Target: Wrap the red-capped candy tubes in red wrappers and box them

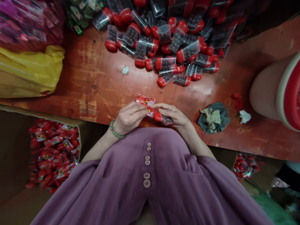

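At the table's front edge, my left hand (pixel 131 116) is closed, its thumb and fingers pinching a red printed plastic wrapper (pixel 145 99). A green bead bracelet circles that wrist. My right hand (pixel 175 116) is curled round a clear tube with a red rounded cap (pixel 157 116) and dark contents. Its fingertips also touch the wrapper's right side. The cap lies right beside the wrapper; whether any of the tube is inside it, I cannot tell. Part of the tube is hidden by my right fingers.
A heap of red-capped clear tubes (pixel 167 62) lies at the back of the wooden table (pixel 98 75). Left stand a yellow bag (pixel 30 73) and a box of red packets (pixel 55 150). Right are a crumpled cloth (pixel 213 118), rubber bands and a bucket (pixel 267 87).
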Demonstrator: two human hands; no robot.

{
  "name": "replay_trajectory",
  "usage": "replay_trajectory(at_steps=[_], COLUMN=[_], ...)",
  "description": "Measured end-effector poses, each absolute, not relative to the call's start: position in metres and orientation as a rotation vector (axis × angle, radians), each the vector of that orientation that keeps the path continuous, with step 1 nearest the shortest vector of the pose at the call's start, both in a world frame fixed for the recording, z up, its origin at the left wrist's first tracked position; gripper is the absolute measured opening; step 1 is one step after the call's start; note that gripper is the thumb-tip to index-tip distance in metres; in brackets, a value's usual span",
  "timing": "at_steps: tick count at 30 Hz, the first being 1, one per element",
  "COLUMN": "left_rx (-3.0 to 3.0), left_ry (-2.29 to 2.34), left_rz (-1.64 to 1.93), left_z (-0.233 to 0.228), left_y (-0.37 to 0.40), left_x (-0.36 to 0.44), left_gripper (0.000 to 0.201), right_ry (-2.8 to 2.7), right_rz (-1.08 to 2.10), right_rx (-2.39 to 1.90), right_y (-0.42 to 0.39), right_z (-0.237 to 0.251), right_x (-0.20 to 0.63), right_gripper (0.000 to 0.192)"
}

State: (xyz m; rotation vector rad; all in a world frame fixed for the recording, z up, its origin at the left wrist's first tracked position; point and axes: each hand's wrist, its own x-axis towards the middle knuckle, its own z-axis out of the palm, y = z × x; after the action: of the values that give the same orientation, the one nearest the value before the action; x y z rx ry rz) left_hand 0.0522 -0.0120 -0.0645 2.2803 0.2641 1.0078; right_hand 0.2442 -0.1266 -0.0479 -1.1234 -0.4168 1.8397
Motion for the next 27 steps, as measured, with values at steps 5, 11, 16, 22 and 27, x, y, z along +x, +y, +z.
replay_trajectory(at_steps=[5, 11, 16, 22, 27], left_rx=[2.319, 2.359, 2.43, 2.457, 2.352], left_ry=[0.193, 0.24, 0.184, 0.132, 0.103], left_rz=[0.922, 0.87, 0.939, 0.926, 0.836], left_z=[-0.07, -0.078, -0.08, -0.081, -0.084], left_y=[-0.013, -0.014, -0.012, -0.012, -0.005], left_x=[0.049, 0.05, 0.054, 0.058, 0.057], left_gripper=[0.017, 0.017, 0.031, 0.025, 0.029], right_ry=[-0.343, -0.391, -0.408, -0.395, -0.342], right_rz=[1.942, 1.856, 1.803, 1.691, 1.706], right_rx=[-1.111, -1.244, -1.299, -1.355, -1.388], right_y=[-0.126, -0.122, -0.119, -0.116, -0.111], right_z=[-0.058, -0.054, -0.048, -0.047, -0.05], right_x=[0.251, 0.247, 0.241, 0.234, 0.227], right_gripper=[0.035, 0.035, 0.031, 0.027, 0.029])
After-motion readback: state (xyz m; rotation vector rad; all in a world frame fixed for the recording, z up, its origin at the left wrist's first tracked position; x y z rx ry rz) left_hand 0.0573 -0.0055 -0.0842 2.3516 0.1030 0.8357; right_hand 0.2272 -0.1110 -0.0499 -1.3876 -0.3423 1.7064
